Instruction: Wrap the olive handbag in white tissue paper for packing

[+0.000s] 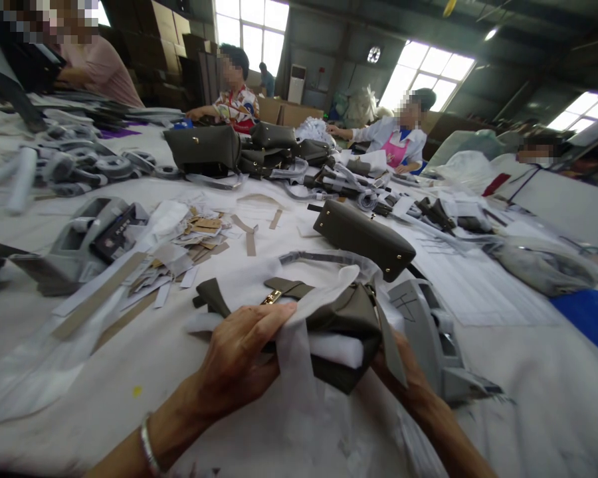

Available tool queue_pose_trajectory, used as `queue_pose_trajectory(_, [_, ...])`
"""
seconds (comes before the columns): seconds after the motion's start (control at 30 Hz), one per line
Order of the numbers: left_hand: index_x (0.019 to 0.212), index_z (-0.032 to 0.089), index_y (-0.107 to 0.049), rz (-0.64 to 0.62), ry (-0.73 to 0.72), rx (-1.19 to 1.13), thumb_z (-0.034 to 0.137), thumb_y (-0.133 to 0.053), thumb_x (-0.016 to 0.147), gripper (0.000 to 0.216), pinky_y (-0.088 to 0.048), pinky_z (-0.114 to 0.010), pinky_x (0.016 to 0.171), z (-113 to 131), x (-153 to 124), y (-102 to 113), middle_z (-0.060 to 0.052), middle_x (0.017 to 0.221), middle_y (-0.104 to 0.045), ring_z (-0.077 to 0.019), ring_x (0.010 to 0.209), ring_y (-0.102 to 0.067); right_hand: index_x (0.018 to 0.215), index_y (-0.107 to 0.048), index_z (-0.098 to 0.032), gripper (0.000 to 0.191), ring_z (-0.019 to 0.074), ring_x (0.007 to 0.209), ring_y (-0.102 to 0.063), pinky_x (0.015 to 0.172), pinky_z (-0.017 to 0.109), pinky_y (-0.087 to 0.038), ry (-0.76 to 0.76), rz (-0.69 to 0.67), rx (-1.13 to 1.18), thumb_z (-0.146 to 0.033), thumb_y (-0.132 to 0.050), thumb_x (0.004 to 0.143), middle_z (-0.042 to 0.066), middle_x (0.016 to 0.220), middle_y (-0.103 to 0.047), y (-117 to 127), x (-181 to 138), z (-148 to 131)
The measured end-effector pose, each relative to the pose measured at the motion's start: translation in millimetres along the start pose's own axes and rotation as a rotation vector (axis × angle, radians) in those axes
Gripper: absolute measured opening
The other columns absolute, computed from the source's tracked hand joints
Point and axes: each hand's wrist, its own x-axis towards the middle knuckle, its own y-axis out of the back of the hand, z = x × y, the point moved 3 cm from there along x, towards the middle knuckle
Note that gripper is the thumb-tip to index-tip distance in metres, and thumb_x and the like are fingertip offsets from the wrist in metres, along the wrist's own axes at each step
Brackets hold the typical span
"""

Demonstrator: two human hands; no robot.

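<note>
My left hand [239,352] grips the near left side of an olive-green handbag [343,315] lying on the white table, fingers closed over white wrapping paper [299,338] and the bag's flap with a gold clasp [273,297]. My right hand [403,378] is mostly hidden under the bag's right end, holding it from below. White foam padding [336,350] shows inside the bag. A second olive handbag [361,236] lies just beyond it.
A grey tape dispenser [436,338] stands right of the bag, another [74,245] at left. Paper strips and cardboard scraps [189,245] litter the table. More bags [204,149] and wrapped straps [70,166] lie farther back. Several other people work at the far side.
</note>
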Motion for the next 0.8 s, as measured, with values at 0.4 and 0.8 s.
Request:
queue_pose_trajectory(0.4, [0.134, 0.017, -0.049, -0.065, -0.057, 0.204, 0.011, -0.052, 0.088, 0.046, -0.051, -0.032, 0.087, 4, 5, -33, -0.011, 0.129, -0.063, -0.0220, 0.114, -0.063, 0.073, -0.072, -0.017, 0.036, 0.0127, 0.055, -0.053, 0.051, 0.024, -0.042, -0.487, -0.180, 0.594, -0.052, -0.078, 0.070, 0.001, 0.062, -0.063, -70, -67, -22])
queue_pose_trajectory(0.8, [0.130, 0.020, -0.054, -0.395, -0.256, 0.269, 0.018, -0.044, 0.100, 0.032, -0.048, -0.034, 0.092, 23, -47, -66, -0.007, 0.134, -0.060, -0.0210, 0.116, -0.059, 0.067, -0.056, -0.017, 0.054, 0.0112, 0.041, -0.051, 0.035, 0.020, -0.037, -0.741, -0.435, 0.727, -0.067, -0.075, 0.062, 0.000, 0.054, -0.059, -101, -128, -26])
